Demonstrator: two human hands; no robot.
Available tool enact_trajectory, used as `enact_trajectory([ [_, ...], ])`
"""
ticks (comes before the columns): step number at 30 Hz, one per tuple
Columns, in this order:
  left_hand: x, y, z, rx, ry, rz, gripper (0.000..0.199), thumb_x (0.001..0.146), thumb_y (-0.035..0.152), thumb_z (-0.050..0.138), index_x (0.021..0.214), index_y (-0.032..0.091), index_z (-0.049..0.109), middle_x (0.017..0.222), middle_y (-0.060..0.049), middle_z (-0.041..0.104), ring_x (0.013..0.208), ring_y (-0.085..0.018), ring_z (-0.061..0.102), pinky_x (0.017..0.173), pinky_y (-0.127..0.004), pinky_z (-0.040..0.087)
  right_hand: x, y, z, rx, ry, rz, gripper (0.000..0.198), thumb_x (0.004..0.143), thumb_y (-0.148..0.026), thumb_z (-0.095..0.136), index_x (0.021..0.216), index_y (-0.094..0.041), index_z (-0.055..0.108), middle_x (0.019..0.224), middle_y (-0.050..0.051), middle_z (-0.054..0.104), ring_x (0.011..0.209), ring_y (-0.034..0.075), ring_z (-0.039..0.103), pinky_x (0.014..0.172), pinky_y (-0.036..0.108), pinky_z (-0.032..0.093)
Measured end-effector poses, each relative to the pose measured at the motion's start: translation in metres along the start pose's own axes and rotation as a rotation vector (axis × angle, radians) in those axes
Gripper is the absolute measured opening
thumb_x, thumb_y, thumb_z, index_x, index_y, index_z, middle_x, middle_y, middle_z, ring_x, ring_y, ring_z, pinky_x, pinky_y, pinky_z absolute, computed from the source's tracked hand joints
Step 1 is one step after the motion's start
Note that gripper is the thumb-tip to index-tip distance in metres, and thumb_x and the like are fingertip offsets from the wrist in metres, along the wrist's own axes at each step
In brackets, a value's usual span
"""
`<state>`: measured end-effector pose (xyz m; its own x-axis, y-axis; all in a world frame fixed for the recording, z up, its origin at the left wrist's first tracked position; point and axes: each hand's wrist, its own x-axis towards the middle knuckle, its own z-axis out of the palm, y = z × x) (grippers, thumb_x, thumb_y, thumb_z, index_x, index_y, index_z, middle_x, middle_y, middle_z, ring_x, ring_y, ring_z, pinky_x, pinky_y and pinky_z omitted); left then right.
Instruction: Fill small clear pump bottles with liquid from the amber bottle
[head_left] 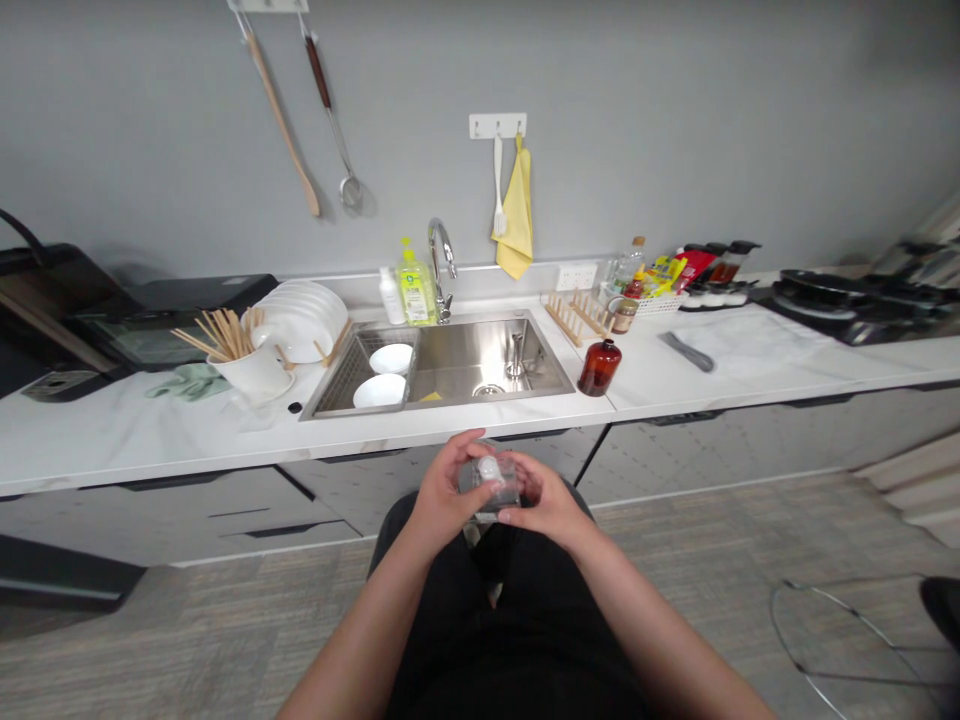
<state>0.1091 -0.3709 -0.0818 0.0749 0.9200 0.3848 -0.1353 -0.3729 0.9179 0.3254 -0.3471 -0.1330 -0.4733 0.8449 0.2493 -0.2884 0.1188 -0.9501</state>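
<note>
Between my two hands, in front of the counter's edge and above my lap, is a small clear container (506, 492) with a white round part (489, 467) near its top. My left hand (454, 490) grips it from the left, its thumb across the front. My right hand (541, 495) closes on the other side with thumb and fingers. Its exact kind is blurred and partly covered by my fingers. The nearest object on the counter is an amber bottle (599, 369), upright and without a visible cap, just right of the sink.
Ahead is a steel sink (457, 350) with two white bowls (380, 391) in a rack at its left. A chopstick holder (255, 373) and plates (300, 315) stand further left. Soap bottles (415, 288) stand beside the faucet (441, 265). Right are a condiment basket (660, 300) and black pans (825, 295).
</note>
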Motion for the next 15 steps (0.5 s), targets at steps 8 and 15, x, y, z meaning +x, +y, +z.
enact_trajectory([
  [8,0.006,0.028,-0.01,0.33,0.106,0.094,0.042,0.099,0.036,0.089,0.139,0.026,0.08,0.123,-0.01,0.088,0.119,-0.03,0.083,0.118,-0.049,0.06,0.001,-0.001,0.001,-0.043,0.071,0.034,0.084,0.074,-0.038,0.113,0.147,-0.03,0.073,0.15,0.011,0.079,0.123,0.031,0.083,0.111,0.049,0.068],
  [15,0.015,0.054,-0.016,0.572,0.095,0.198,0.027,0.097,0.032,0.089,0.124,0.027,0.088,0.122,-0.007,0.09,0.115,-0.031,0.084,0.11,-0.047,0.066,0.0,0.002,0.002,-0.077,0.101,0.04,0.086,0.075,-0.04,0.112,0.15,-0.03,0.072,0.152,0.011,0.078,0.124,0.031,0.082,0.115,0.05,0.067],
])
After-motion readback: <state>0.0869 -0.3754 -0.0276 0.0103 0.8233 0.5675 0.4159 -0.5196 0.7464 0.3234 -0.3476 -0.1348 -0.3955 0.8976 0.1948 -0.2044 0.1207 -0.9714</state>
